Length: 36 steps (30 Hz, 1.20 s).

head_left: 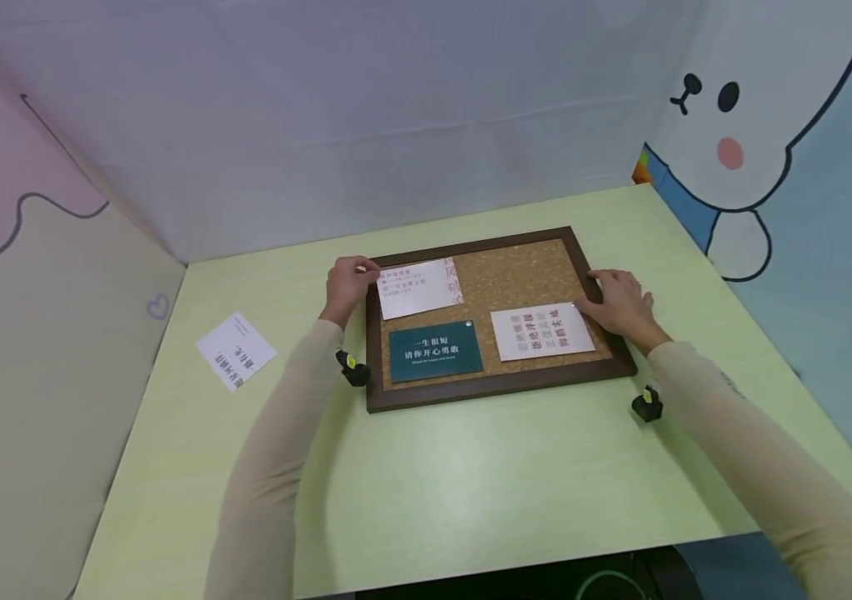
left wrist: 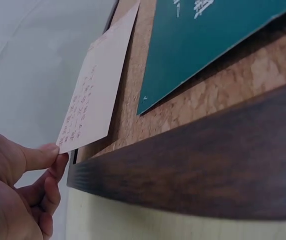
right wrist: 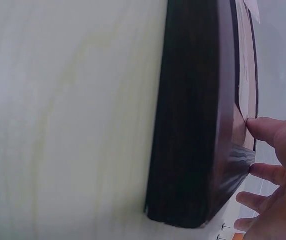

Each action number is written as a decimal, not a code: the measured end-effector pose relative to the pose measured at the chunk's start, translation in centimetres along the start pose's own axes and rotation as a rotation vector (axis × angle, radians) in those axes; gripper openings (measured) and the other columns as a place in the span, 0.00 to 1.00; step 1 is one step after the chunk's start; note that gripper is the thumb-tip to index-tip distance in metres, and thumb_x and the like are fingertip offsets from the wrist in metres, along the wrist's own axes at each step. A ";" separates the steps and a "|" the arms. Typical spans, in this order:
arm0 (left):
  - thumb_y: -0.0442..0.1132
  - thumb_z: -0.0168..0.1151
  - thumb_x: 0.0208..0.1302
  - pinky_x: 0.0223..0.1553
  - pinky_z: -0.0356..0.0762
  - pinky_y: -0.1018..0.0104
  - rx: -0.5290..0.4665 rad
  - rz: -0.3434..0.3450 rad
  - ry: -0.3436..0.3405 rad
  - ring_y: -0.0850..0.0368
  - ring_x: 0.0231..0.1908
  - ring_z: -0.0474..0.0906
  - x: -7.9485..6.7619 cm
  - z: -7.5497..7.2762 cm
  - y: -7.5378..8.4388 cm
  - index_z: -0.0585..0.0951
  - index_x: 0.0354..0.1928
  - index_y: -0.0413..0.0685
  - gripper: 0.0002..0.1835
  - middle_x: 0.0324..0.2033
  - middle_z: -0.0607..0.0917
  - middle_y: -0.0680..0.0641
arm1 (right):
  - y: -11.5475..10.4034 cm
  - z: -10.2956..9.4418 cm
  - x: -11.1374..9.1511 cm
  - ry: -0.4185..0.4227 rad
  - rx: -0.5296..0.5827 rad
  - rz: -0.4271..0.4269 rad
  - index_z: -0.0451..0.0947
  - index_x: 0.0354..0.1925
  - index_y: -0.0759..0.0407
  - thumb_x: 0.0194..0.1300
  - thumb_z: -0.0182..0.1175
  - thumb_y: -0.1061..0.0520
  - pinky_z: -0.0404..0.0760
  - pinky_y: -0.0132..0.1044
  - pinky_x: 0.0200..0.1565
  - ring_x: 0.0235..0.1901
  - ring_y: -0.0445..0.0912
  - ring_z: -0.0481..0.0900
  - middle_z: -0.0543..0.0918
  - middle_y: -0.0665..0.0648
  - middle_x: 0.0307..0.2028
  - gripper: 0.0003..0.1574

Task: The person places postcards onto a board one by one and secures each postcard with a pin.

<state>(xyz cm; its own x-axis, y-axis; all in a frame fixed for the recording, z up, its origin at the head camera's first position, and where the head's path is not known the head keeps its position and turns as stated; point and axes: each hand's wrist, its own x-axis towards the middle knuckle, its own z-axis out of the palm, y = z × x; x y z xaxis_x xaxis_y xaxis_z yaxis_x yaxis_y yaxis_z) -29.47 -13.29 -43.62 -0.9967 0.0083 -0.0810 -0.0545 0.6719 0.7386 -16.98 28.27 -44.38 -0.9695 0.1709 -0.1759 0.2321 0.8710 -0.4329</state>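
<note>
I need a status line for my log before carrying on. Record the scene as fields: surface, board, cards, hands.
Surface: pale table
Board: cork board with dark frame, on the table
Upper left of board: white printed card
Lower left: green card, white lettering
Lower right: white card with reddish lettering
Off board: loose white card, on the table to the left
Left hand: pinches the upper-left card's corner
Right hand: thumb at the lower-right card's upper right corner, finger touching the frame

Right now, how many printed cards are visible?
4: at the corkboard, upper-left white card, lower-left teal card, lower-right white card; on the table left of it, loose white card.
</note>
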 end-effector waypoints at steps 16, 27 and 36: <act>0.39 0.57 0.71 0.53 0.65 0.50 0.316 0.097 0.118 0.47 0.43 0.78 0.3 3.3 1.4 0.86 0.40 0.44 0.10 0.40 0.87 0.44 | -0.2 0.2 0.1 -0.011 -0.018 0.019 0.56 0.71 0.64 0.70 0.55 0.45 0.41 0.74 0.64 0.71 0.69 0.46 0.52 0.75 0.71 0.41; 0.33 0.53 0.69 0.51 0.74 0.51 0.496 0.121 0.094 0.45 0.42 0.80 0.3 3.5 2.2 0.86 0.35 0.42 0.11 0.36 0.88 0.43 | -0.2 0.3 -0.1 -0.004 -0.017 0.011 0.56 0.71 0.63 0.70 0.55 0.44 0.40 0.75 0.63 0.71 0.69 0.46 0.53 0.75 0.70 0.42; 0.52 0.64 0.64 0.56 0.62 0.47 0.534 0.141 0.009 0.43 0.52 0.66 -0.9 2.8 2.4 0.81 0.53 0.46 0.22 0.50 0.76 0.41 | 1.3 -1.7 -0.1 0.108 0.016 -0.036 0.61 0.69 0.63 0.73 0.52 0.44 0.52 0.70 0.62 0.66 0.68 0.59 0.64 0.73 0.66 0.36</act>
<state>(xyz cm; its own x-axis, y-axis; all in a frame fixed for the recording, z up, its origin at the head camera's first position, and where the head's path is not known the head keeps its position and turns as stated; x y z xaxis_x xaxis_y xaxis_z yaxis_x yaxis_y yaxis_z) -28.49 -9.59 -43.61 -0.9927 0.1208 0.0017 0.1158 0.9471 0.2992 -16.76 30.18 -43.44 -0.9799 0.1887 -0.0639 0.1970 0.8701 -0.4519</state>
